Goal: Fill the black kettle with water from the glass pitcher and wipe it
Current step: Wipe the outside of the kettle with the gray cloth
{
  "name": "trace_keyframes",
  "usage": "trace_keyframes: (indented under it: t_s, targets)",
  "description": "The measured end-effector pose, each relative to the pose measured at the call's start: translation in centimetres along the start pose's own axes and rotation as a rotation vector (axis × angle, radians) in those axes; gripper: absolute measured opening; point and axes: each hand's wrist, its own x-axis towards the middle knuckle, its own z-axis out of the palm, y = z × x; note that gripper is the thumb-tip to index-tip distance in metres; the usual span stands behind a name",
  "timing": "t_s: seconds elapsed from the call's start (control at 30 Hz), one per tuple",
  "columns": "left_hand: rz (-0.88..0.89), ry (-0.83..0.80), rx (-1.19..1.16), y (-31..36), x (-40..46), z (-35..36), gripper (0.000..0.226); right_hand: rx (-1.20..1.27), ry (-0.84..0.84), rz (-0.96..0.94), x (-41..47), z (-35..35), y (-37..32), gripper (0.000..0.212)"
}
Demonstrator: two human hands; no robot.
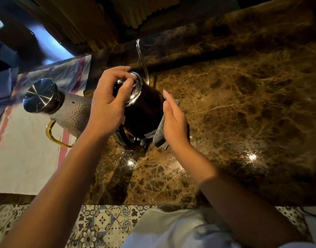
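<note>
**Kettle lidded and wiped**

While the kettle (143, 111) is standing on the marble surface (243, 104), the left hand (107, 106) is pinching its shiny lid (135, 86) with curled fingers. The right hand (173, 120), fingers flat, is pressing a grey cloth (160, 133) against the kettle's side. Just left, the lidded pitcher (64, 108) is sitting on a striped towel (25, 158); contents cannot be told.

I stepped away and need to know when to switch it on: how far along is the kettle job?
Filling looks done: the glass pitcher stands capped on the towel. Wiping is in hand: the left hand steadies the kettle at its lid while the right hand presses a grey cloth against its side. The other sides may remain.
</note>
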Motion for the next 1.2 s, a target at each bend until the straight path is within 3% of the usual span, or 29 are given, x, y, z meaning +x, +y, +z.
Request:
trace_keyframes:
  t_s: [0.07, 0.2, 0.27, 0.33, 0.5, 0.67, 0.77, 0.93, 1.1, 1.2]
  targets:
    - [-0.002, 0.005, 0.000, 0.0, -0.1, 0.0, 0.019, 0.131, -0.005, 0.061, 1.0, 0.3, -2.5, 0.040]
    - [0.000, 0.013, 0.010, 0.1, -0.1, -0.1, 0.021, 0.229, -0.083, -0.123, 1.2, 2.2, -6.3, 0.039]
    - [-0.004, 0.014, 0.009, 0.1, -0.1, -0.1, 0.021, 0.226, -0.026, -0.160, 1.1, 2.3, -6.2, 0.036]
    - [-0.005, 0.006, -0.011, 0.2, -0.1, -0.2, 0.020, 0.155, 0.048, -0.146, 1.3, 1.4, -4.6, 0.030]
    - [-0.005, 0.001, -0.010, 0.1, -0.1, -0.1, 0.019, -0.298, 0.218, -0.123, 0.6, -1.8, -0.4, 0.013]
    - [-0.017, 0.008, -0.019, 0.0, -0.2, 0.0, 0.020, -0.155, 0.298, -0.092, -1.5, -0.3, -0.2, 0.006]
    - [-0.015, 0.010, -0.016, 0.0, -0.1, 0.0, 0.020, -0.181, 0.249, -0.159, -3.7, -0.7, -0.2, 0.009]
    - [-0.001, 0.009, -0.017, -0.3, -0.1, 0.0, 0.021, -0.453, 0.004, -0.472, -7.5, 1.0, 2.4, 0.017]
    - [0.025, 0.007, -0.002, -0.3, -0.1, -0.2, 0.014, -0.561, -0.056, -0.414, -7.1, 0.1, 3.8, 0.020]
    - [0.020, 0.007, 0.003, -0.2, 0.0, -0.2, 0.014, -0.494, 0.031, -0.271, -6.0, -1.2, 2.4, 0.021]
